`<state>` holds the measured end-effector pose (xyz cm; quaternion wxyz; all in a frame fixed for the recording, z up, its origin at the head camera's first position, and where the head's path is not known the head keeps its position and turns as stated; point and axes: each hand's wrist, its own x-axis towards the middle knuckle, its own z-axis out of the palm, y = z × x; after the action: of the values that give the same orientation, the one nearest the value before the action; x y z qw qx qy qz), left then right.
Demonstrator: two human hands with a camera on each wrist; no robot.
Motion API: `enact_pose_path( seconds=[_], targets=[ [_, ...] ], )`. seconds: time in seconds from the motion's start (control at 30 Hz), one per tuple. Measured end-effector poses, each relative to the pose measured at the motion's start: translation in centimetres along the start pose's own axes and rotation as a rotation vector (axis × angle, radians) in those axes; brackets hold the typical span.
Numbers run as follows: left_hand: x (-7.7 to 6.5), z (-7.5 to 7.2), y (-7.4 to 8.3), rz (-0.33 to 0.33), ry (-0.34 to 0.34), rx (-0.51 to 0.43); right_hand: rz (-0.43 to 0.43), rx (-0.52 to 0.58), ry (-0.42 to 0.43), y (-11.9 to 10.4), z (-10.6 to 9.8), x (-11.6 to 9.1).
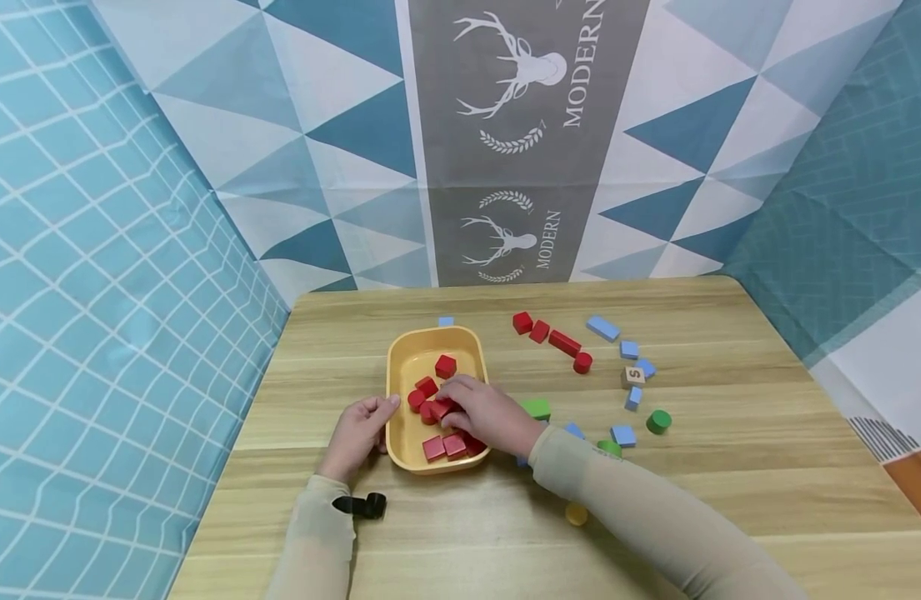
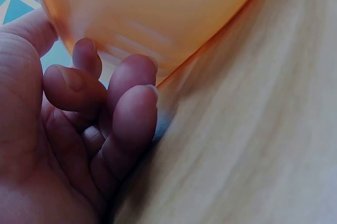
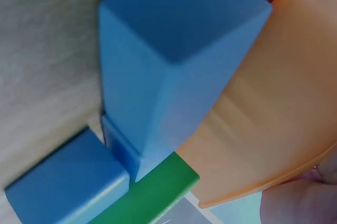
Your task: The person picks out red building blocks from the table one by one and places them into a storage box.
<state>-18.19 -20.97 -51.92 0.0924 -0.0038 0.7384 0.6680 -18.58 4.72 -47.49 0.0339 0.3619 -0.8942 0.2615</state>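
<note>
A yellow plastic tray [image 1: 411, 343] stands on the table with several red blocks [image 1: 433, 448] inside, cubes and cylinders among them. At its left side, my left hand [image 1: 358, 429] holds the wall, thumb at the rim and fingers curled outside. The left wrist view shows those curled fingers [image 2: 134, 116] against the tray's outer wall [image 2: 147, 24]. My right hand [image 1: 486, 412] reaches over the right rim and pinches a red block [image 1: 440, 409] between thumb and fingers. In the right wrist view, the tray wall hides most of this hand.
Right of the tray lie a green block [image 1: 537, 408] and a blue block [image 3: 174, 61]. Farther right are red blocks [image 1: 564, 342], blue blocks [image 1: 603, 327], a lettered wooden cube [image 1: 633, 377] and a green cylinder [image 1: 658, 422]. A yellow round piece [image 1: 576, 513] lies by the right forearm.
</note>
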Motion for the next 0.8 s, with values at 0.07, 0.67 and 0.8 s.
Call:
enact_pose_path(
  seconds=[0.07,0.67,0.8],
  targets=[
    [0.0,-0.02,-0.05,0.0,0.0,0.001,-0.011,-0.004,-0.008,-0.03,-0.03,0.01],
    [0.11,0.0,0.11,-0.014,0.007,0.003,-0.066,-0.039,-0.024,0.28,-0.16,0.23],
    [0.14,-0.05,0.06,-0.021,0.009,-0.006,-0.079,-0.051,-0.017,0.23,-0.19,0.28]
  ],
)
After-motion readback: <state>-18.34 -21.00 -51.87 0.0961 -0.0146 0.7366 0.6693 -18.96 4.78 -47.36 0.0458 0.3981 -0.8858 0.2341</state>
